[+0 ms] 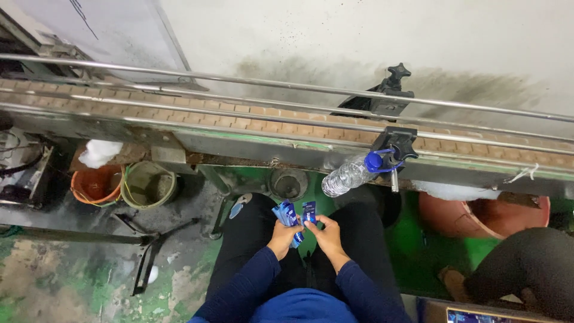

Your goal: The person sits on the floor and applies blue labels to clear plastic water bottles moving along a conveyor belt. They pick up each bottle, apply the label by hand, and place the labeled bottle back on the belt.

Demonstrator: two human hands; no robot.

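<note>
Over my lap, my left hand grips a small stack of blue plastic labels that fans upward. My right hand pinches a single blue label at the stack's right side, thumb on top. Both sleeves are dark blue. In front of me runs a conveyor belt of tan slats between steel guide rails. A clear water bottle with a blue cap hangs tilted from a black clamp on the conveyor's near edge.
Under the conveyor stand an orange bucket, a dirty green bucket and a large reddish tub. Another person's dark-trousered leg is at the right. A metal frame lies on the stained green floor.
</note>
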